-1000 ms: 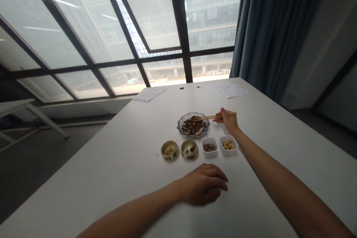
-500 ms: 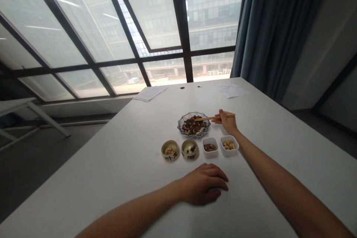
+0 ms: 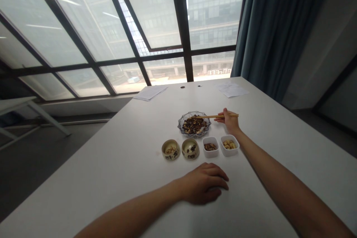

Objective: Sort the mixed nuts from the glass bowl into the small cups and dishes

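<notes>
Wooden chopsticks [image 3: 214, 116] are gripped in my right hand [image 3: 229, 121], to the right of a scalloped glass bowl [image 3: 180, 128]. Their tips reach over the dark, mixed dried pieces [image 3: 193, 122] heaped in it. My left hand [image 3: 206, 184] lies on the table with its fingers loosely stretched, holding nothing. Between the hands and the bowl stand two beige ceramic bowls: the left bowl [image 3: 170, 156] holds pale pieces, the right bowl [image 3: 190, 156] a few dark ones. Beside them, one white square dish [image 3: 210, 153] contains brown strips, and another white dish [image 3: 230, 152] yellowish pieces.
The white table [image 3: 125, 148] extends toward the windows. Paper sheets [image 3: 150, 93] lie at its far left, and more paper [image 3: 233, 90] at the far right. Two small dark round things, one of them a disc [image 3: 182, 87], sit near the far edge. A blue curtain [image 3: 267, 37] hangs at right.
My right hand has shifted slightly right and away from me, with the chopsticks moving along. My left hand rests in the same place.
</notes>
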`<action>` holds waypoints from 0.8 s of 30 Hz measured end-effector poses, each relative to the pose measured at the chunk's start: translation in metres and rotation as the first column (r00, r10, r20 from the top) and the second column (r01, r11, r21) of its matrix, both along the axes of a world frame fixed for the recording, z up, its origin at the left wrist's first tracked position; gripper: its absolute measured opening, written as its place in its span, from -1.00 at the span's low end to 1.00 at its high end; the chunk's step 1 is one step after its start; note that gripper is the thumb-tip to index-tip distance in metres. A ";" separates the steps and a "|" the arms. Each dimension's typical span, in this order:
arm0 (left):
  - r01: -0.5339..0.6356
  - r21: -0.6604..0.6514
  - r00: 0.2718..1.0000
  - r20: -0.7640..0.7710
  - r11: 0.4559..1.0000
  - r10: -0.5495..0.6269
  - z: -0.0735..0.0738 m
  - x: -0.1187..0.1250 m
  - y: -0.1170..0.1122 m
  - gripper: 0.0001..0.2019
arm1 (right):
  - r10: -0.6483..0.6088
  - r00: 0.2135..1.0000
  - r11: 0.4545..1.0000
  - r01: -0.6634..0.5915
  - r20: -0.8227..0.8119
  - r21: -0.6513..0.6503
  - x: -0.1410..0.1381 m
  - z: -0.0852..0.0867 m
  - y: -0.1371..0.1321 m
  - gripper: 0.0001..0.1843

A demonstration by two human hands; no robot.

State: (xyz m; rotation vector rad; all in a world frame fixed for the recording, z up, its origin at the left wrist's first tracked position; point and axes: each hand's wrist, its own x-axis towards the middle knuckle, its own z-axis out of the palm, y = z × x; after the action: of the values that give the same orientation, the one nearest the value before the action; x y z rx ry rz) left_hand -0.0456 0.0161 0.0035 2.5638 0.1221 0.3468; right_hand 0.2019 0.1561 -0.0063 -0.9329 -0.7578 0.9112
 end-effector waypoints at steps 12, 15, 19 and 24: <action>-0.005 0.000 1.000 0.011 1.000 0.005 0.001 0.000 0.000 -0.73 | 0.066 0.998 0.998 -0.066 0.019 0.013 -0.005 0.000 0.001 -0.47; -0.005 0.008 1.000 0.024 1.000 0.005 -0.001 -0.001 0.000 -0.73 | 0.070 0.997 0.997 -0.070 0.023 0.021 -0.004 -0.002 0.002 -0.45; -0.006 0.014 1.000 0.031 1.000 0.005 -0.002 -0.001 -0.001 -0.74 | 0.070 0.997 0.997 -0.070 0.020 0.033 -0.005 -0.003 0.003 -0.42; -0.012 0.013 1.000 0.025 1.000 0.012 -0.002 -0.001 -0.001 -0.74 | 0.104 0.994 0.994 -0.104 0.021 0.034 -0.010 -0.003 0.004 -0.43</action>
State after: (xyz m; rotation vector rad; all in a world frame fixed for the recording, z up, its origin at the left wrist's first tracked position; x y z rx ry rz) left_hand -0.0467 0.0151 0.0013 2.5720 0.1268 0.3855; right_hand 0.1919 0.1605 -0.0092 -0.8789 -0.8428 0.9779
